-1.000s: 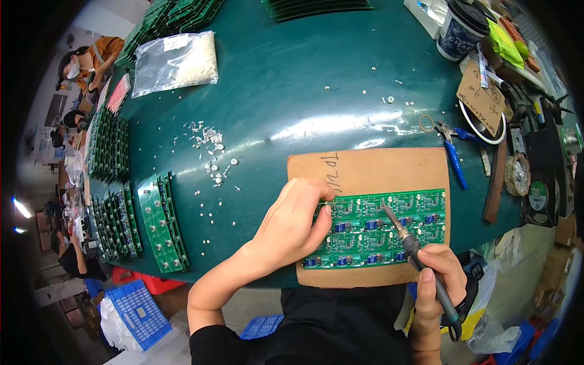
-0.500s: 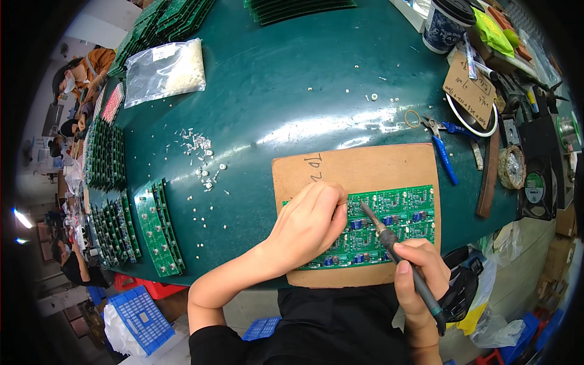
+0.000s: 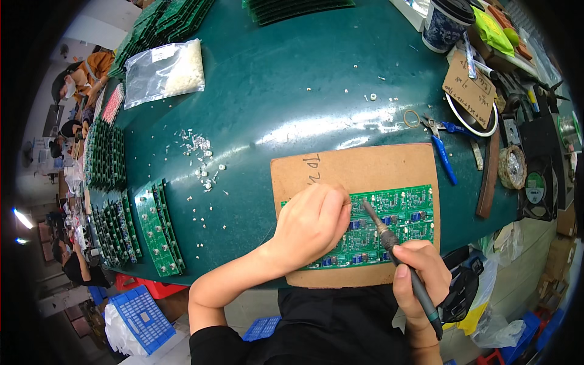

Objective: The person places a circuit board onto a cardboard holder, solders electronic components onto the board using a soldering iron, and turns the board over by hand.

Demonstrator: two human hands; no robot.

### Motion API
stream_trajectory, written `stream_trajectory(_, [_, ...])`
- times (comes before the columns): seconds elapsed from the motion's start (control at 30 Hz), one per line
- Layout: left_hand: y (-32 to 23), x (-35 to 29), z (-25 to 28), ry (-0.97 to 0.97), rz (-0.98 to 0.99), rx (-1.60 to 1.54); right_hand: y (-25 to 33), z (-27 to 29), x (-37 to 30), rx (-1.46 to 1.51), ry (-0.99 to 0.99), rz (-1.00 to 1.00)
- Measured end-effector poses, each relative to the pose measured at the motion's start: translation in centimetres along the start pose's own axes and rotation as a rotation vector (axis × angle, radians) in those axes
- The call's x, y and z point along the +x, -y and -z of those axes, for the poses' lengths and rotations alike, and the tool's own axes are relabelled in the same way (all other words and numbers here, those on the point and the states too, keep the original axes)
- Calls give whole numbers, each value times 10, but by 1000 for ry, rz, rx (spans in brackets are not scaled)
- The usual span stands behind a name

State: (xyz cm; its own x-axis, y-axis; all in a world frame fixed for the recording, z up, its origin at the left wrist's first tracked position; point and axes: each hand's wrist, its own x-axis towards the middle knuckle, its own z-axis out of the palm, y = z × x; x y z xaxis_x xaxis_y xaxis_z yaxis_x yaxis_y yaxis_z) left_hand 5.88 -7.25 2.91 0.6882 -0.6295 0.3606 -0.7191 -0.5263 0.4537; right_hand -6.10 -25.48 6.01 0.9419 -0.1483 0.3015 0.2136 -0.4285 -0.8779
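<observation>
A green panel of circuit boards (image 3: pixel 359 248) with blue and white parts lies on a brown cardboard sheet (image 3: pixel 365 164) at the near edge of the table. My right hand (image 3: pixel 421 277) grips a soldering iron (image 3: pixel 388 238) like a pen, its tip at the panel's upper rows. Closed in a pinch, my left hand (image 3: pixel 313 222) rests over the panel's left part and hides some of it. A thin strand that looks like solder wire (image 3: pixel 269 232) trails beside the left wrist; the fingertips that pinch it are hidden.
Blue-handled cutters (image 3: pixel 445 159) lie right of the cardboard. Small loose parts (image 3: pixel 204 158) are scattered to the left, near upright boards (image 3: pixel 159 228) and a clear bag (image 3: pixel 167 73). A paper cup (image 3: pixel 447 25) stands far right. Other people sit at the far left.
The iron's tip has shifted slightly right along the panel. My left hand has moved a touch to the right, and the thin strand now shows beside its wrist.
</observation>
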Motion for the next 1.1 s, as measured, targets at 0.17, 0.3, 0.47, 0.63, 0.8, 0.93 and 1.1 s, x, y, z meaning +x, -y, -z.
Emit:
stream_trajectory(0.17, [-4, 3, -4, -21, -70, 113, 0, 0, 1, -1, 19, -69])
stream_trajectory(0.3, [-4, 3, -2, 32, -45, 86, -2, 1, 1, 36, 14, -70])
stream_trajectory(0.47, [0, 6, 8, 103, 51, -84, -10, 18, -11, 78, -178, -81])
stream_trajectory(0.63, [-10, 18, 28, 153, 78, -126, -14, 32, -17, 88, -233, -107])
stream_trajectory(0.8, [-19, 26, 2, 104, 15, -237, -13, 29, -15, 113, -203, -142])
stream_trajectory(0.93, [-15, 30, -16, 102, -24, -127, -16, 27, -11, 84, -158, -135])
stream_trajectory(1.1, [-16, 29, -19, 88, -23, -94, -14, 27, -2, 29, -80, -77])
